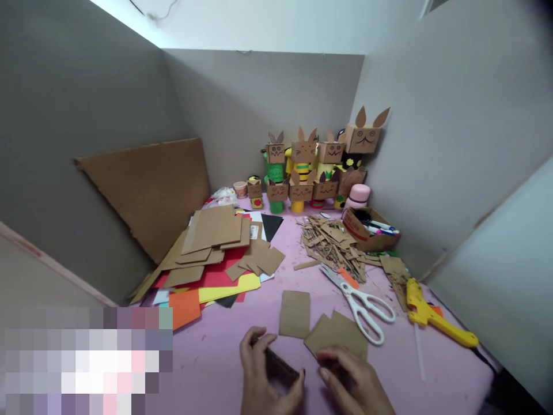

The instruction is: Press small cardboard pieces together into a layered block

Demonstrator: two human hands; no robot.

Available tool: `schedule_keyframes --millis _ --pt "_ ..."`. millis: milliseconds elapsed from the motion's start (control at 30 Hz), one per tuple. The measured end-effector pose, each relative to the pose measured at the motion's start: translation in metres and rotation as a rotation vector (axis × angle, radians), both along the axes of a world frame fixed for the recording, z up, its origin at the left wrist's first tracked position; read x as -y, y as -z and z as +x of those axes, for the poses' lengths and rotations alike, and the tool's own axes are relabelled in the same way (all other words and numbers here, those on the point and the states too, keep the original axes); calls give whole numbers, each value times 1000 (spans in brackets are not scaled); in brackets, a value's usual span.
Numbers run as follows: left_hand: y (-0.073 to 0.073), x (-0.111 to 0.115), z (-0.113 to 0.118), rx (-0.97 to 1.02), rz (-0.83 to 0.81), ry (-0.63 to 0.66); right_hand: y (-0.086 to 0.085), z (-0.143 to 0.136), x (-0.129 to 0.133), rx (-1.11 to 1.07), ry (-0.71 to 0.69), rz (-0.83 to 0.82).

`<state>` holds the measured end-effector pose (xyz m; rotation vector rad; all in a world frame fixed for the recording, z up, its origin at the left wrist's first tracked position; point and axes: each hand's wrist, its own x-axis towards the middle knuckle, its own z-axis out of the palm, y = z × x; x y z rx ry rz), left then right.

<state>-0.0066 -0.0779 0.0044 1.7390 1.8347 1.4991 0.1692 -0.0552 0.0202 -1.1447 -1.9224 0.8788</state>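
Note:
At the bottom centre my left hand point(265, 372) grips a small dark-edged cardboard piece point(280, 364) between thumb and fingers, its edge turned up. Just to its right, my right hand point(354, 377) is curled over the near part of some cardboard pieces point(339, 334); whether its fingertips hold anything is hidden. A single cardboard rectangle point(295, 314) lies flat beyond my hands. White-handled scissors point(360, 305) lie to the right of it, blades pointing away to the left.
Cardboard sheets point(211, 230) and coloured paper point(224, 274) are piled at left. Cardboard scraps point(332, 242), a pen box point(374, 230) and a yellow glue gun point(436, 320) are at right. Cardboard animal figures point(302, 167) and a pink bottle point(358, 196) stand at the back.

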Motion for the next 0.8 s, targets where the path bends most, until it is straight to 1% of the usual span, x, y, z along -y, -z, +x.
schedule_keyframes --millis 67,133,200,233,267,333,367,433,500,533,600,667,733,800 --pt "-1 0 0 -11 49 18 -3 0 2 -10 -12 6" --pt "-1 -2 0 8 9 47 -5 0 1 -21 23 -2" --pt "1 -3 0 45 -43 48 -6 6 -4 -37 152 -38" --pt "2 -4 -1 66 -40 38 -7 11 -7 -32 225 -66" --pt "3 -4 -3 89 -18 27 -7 17 -11 -10 286 -89" --pt "7 -5 -9 176 35 39 -9 29 -17 80 354 -98" --pt "10 -6 -12 246 47 78 -9 34 -19 139 367 -81" --pt "14 -8 -17 428 43 199 -7 40 -21 253 355 -33" --pt "15 -9 -19 670 -20 339 -2 39 -19 351 313 -4" --pt "14 -10 -18 812 -81 394 1 37 -17 391 292 4" --pt "7 -10 -14 1128 -251 466 6 31 -14 445 257 10" --pt "-5 -9 -11 1396 -424 500 9 27 -11 452 252 24" --pt "-17 -8 -12 1570 -524 510 10 25 -9 422 260 39" --pt "-27 -8 -14 1649 -585 528 8 24 -6 378 236 41"
